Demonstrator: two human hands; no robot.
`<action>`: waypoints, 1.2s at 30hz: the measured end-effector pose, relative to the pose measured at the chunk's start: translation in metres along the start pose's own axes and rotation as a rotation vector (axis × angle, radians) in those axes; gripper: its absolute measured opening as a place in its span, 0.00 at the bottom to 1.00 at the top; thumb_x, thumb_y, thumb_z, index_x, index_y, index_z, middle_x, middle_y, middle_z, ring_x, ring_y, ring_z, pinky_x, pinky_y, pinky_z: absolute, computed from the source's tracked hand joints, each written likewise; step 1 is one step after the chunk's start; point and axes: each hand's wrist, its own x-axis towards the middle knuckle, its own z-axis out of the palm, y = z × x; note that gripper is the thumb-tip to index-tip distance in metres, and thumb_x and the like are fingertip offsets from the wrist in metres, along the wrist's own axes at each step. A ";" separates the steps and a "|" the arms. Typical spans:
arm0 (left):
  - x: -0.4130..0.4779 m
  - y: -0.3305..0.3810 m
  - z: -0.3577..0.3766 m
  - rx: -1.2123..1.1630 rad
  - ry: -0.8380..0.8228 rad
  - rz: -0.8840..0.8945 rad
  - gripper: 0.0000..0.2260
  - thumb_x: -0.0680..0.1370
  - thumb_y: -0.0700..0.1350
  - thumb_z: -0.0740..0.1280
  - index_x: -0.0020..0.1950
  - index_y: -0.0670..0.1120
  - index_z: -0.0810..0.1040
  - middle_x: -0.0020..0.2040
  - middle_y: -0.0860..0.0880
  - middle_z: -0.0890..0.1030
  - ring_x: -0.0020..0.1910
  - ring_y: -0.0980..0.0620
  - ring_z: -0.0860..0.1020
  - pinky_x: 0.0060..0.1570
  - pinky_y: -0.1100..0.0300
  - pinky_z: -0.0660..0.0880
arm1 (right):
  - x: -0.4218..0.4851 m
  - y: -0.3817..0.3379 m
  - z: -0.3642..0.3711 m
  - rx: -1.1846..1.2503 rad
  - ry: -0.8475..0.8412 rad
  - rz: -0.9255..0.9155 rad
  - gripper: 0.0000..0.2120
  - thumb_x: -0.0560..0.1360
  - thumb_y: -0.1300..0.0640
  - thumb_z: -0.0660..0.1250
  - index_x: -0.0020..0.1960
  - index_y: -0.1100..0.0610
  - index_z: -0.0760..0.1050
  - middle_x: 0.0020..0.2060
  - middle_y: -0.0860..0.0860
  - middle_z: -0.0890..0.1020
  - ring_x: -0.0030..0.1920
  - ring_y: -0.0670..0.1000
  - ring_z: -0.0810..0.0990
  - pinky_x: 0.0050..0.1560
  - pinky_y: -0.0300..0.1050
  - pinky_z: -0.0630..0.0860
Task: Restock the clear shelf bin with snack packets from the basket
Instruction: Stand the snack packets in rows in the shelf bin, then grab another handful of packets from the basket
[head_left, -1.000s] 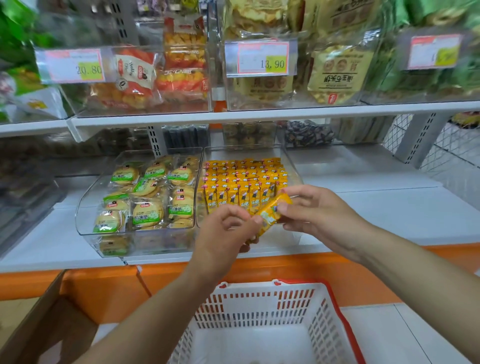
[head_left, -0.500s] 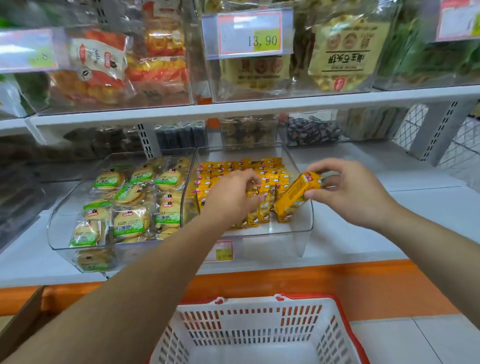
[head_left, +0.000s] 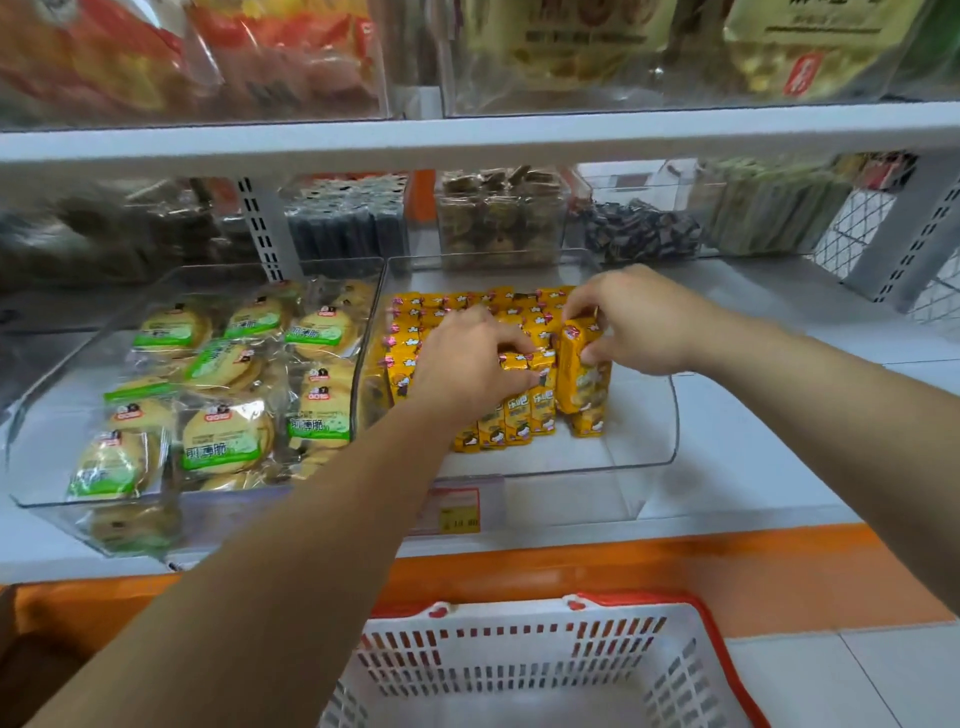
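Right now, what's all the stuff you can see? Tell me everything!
clear shelf bin: one, see-through, middle of the lower shelf
snack packets: many, yellow, standing in rows inside that bin
held packet: one, yellow-orange, upright at the right end of the front row
biscuit bin: one, see-through, left of the first bin
biscuits: many, pale with green labels, piled in it
price tag: one, red and yellow, low on the clear shelf bin's front
dark snacks: several tubs, brown and black, at the back
basket: one, white with red rim, below the shelf
left hand: one, fingers curled on front-row packets
right hand: one, grips the held packet
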 end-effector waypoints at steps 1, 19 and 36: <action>0.000 0.001 0.000 -0.001 0.003 -0.011 0.15 0.72 0.62 0.75 0.57 0.62 0.83 0.56 0.51 0.77 0.60 0.47 0.72 0.53 0.52 0.69 | 0.002 0.000 0.001 -0.027 -0.008 0.010 0.23 0.69 0.53 0.78 0.63 0.52 0.78 0.57 0.52 0.83 0.53 0.52 0.78 0.52 0.45 0.73; 0.009 0.031 -0.002 0.118 -0.006 0.125 0.29 0.75 0.63 0.70 0.73 0.56 0.72 0.70 0.50 0.75 0.70 0.46 0.71 0.67 0.47 0.68 | -0.056 0.021 0.014 0.197 0.310 0.193 0.29 0.72 0.42 0.71 0.70 0.51 0.72 0.63 0.52 0.74 0.63 0.55 0.75 0.58 0.49 0.72; 0.038 0.055 0.031 0.460 -0.345 0.201 0.43 0.77 0.71 0.59 0.83 0.52 0.46 0.84 0.51 0.49 0.83 0.47 0.48 0.78 0.36 0.48 | -0.106 0.015 0.043 0.535 0.070 0.092 0.43 0.68 0.30 0.68 0.73 0.31 0.47 0.58 0.32 0.69 0.56 0.38 0.75 0.48 0.35 0.73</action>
